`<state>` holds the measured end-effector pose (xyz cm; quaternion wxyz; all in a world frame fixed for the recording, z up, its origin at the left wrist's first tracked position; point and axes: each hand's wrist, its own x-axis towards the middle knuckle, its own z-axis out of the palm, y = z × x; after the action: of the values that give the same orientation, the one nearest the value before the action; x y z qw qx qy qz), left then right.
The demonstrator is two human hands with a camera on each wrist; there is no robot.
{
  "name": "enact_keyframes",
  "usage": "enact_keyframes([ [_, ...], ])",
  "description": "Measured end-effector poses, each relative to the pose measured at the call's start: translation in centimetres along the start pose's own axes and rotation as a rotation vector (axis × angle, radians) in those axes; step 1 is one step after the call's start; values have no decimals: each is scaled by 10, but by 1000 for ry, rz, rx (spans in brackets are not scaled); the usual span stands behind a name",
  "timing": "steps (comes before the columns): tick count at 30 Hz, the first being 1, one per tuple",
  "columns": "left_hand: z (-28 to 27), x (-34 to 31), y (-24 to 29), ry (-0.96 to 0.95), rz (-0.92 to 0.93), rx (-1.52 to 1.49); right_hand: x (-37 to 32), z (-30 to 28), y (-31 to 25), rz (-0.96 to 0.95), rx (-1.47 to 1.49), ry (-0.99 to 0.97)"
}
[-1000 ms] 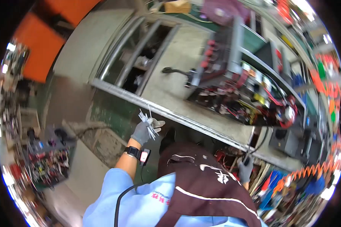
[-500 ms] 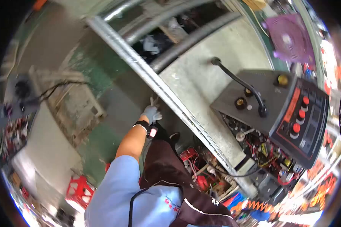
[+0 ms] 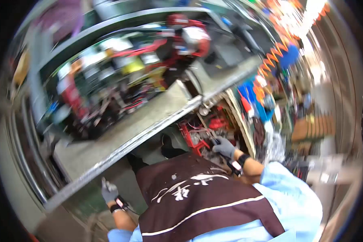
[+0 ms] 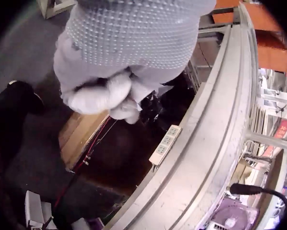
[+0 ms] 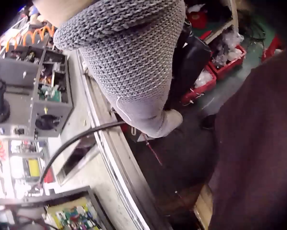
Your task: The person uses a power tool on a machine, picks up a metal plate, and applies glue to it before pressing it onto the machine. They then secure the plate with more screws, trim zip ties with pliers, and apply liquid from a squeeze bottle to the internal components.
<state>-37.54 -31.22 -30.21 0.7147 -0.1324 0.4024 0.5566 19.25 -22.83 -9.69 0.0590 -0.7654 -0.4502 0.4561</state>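
My gloved left hand (image 3: pixel 109 191) is low by the bench's front edge, its fingers curled. It holds thin white cable ties, clear in the earlier head frame; now the fingers mostly hide them. In the left wrist view the curled glove (image 4: pixel 129 43) hangs beside the bench rail, over dark material below. My gloved right hand (image 3: pixel 225 148) grips a dark-handled tool (image 3: pixel 216 141) above the red crates, its working end blurred. In the right wrist view the glove (image 5: pixel 134 81) hides most of that tool.
An opened machine with wiring (image 3: pixel 125 68) stands on the bench (image 3: pixel 149 117). Red crates (image 3: pixel 193 137) stand beneath it. A power strip (image 4: pixel 165 145) runs along the rail's underside. An orange coiled hose (image 3: pixel 266 64) hangs at right, and a black cable (image 5: pixel 71 141) crosses the bench edge.
The head view has swung right, bringing the machine's wired interior to the left. The right hand has come into view above the crates. My left hand now appears lower left.
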Motion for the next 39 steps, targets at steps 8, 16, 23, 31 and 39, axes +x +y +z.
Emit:
enact_keyframes([
  [8,2,90,-15,404,-406,787,-16,-56,78,228,-203,279],
  [16,7,107,0,369,-197,2722,-12,-142,200,369,286,677],
  [23,-54,71,1,-202,100,281,3,-210,131,624,-471,989],
  [31,102,-62,30,525,623,-295,186,-223,209,-93,33,872],
  [39,316,-152,91,500,1353,367,186,-229,210,69,-120,782],
])
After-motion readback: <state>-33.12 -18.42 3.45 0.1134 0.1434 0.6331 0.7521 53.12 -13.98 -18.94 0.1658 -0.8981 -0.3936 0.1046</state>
